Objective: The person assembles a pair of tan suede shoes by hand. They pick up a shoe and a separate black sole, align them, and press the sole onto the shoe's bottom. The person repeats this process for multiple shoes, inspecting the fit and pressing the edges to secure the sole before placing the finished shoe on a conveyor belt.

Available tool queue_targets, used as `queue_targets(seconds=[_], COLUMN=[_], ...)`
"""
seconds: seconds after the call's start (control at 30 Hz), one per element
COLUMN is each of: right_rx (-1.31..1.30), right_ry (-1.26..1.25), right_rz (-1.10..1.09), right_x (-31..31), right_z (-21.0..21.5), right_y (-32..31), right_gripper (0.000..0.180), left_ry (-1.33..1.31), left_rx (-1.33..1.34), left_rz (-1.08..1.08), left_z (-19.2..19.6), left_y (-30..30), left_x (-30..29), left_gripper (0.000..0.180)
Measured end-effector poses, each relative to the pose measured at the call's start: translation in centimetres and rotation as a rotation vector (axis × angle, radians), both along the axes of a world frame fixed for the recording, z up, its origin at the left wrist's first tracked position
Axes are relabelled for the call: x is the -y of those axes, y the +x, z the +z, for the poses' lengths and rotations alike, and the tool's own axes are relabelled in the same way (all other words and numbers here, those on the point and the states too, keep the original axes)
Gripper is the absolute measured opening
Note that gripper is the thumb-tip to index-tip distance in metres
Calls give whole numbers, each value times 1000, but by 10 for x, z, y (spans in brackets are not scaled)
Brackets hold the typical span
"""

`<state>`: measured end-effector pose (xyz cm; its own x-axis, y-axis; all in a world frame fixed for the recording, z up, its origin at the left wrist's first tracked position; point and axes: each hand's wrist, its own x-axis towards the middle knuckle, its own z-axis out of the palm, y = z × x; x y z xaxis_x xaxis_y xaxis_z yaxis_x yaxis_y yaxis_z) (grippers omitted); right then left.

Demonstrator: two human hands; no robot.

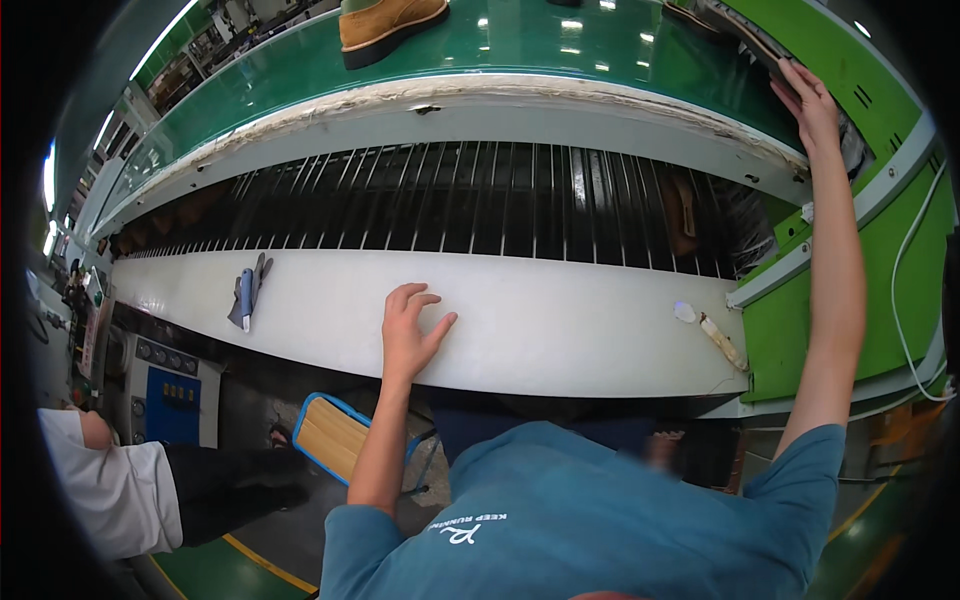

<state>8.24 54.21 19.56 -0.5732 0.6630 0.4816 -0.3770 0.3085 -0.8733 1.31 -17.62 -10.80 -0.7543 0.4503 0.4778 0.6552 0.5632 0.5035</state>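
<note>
Single head-worn fisheye view, steeply down and forward, close over the white ledge (pixel 560 320) and green conveyor (pixel 520 45).

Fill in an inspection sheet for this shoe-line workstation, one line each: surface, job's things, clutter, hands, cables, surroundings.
Surface: white shelf in front of a rack of dark bars; green conveyor belt above.
Job's things: dark flat item at the belt's far right, touched by the right hand; tan boot on the belt.
Clutter: grey glove with a blue tool on the shelf, left; small pale scraps at its right end.
Hands: left hand flat on the shelf, holding nothing; right hand stretched up to the dark item, grip unclear.
Cables: white cable on the green housing.
Surroundings: wooden stool below; another person's white sleeve, lower left.
</note>
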Motion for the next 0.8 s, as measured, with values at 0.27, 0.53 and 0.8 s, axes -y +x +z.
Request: queue_targets(seconds=[0.27,0.53,0.8], right_rx=[-295,24,-63], right_ry=[-99,496,552], right_rz=[338,489,203], right_x=[185,351,362], right_z=[-6,-90,-213], right_y=[66,82,129], right_gripper=[45,81,43], left_ry=[656,697,621], left_rx=[443,51,-189], left_rz=[-301,-562,-560], left_z=[60,150,76], left_y=[-13,55,84], left_x=[-76,-189,-182], left_gripper=[31,53,54])
